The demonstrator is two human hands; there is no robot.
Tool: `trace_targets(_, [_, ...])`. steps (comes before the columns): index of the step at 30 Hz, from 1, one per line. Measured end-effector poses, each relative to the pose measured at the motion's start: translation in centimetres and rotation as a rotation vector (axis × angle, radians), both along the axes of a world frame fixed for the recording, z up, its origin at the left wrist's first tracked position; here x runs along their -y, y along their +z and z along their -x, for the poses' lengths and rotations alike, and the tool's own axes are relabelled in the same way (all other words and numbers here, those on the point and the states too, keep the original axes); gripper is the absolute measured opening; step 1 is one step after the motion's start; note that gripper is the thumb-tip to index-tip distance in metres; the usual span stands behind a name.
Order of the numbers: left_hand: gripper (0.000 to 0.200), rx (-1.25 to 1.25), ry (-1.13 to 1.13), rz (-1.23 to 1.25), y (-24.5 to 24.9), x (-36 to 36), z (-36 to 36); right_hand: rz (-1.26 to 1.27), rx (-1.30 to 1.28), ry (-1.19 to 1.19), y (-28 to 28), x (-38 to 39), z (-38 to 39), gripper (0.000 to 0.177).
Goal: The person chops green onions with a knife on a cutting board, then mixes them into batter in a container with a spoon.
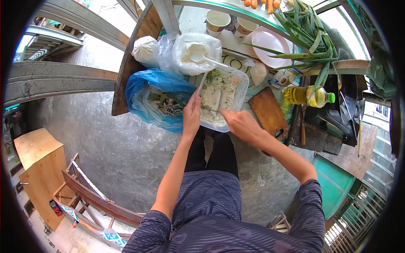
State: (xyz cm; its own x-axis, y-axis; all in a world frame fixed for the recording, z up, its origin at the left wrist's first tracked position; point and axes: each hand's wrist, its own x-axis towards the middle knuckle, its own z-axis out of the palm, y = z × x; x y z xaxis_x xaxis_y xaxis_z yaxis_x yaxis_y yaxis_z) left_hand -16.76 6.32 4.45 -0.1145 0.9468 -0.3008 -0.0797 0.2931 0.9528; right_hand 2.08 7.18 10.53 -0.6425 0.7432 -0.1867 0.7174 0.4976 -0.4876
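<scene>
A clear plastic container (240,90) holds a pale, floury mixture (215,95) with green and orange bits. My left hand (192,114) grips its left side, thumb along the rim. Over the near right corner, my right hand (241,123) is closed round a thin utensil, whose tip is down in the mixture; its exact kind is hard to see. Just beyond the container stands an open plastic bag of white flour (192,52) with a white spoon (200,57) in it. To the left hangs a blue plastic bag (139,90) with vegetable scraps and roots.
An oil bottle (308,97) lies on its side at right, by a wooden cutting board (268,110) and a knife (303,133). Behind are paper cups (217,21), a pale plate (270,46), green onions (312,36) and carrots (270,5). A wooden bench (105,202) stands lower left.
</scene>
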Motion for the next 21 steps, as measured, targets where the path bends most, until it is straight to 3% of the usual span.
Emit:
trace_targets(2, [0.045, 0.005, 0.006, 0.005, -0.1, 0.2, 0.0, -0.114, -0.096, -0.026, -0.7, -1.2, -0.2, 0.023])
trace_targets(5, [0.043, 0.024, 0.026, -0.012, -0.5, 0.1, -0.2, -0.092, 0.071, -0.172, 0.0, -3.2, -2.1, 0.024])
trace_targets(12, [0.044, -0.003, 0.013, -0.016, -0.5, 0.2, -0.2, -0.262, 0.028, -0.282, -0.2, -4.6, -3.1, 0.03])
trace_targets(16, [0.044, -0.019, 0.022, -0.017, -0.5, 0.1, -0.1, -0.251, 0.05, -0.185, -2.1, -4.2, -1.3, 0.039])
trace_targets(21, [0.045, -0.028, 0.028, -0.002, -0.3, 0.1, -0.5, -0.103, 0.082, 0.116, 0.7, 0.5, -2.3, 0.041])
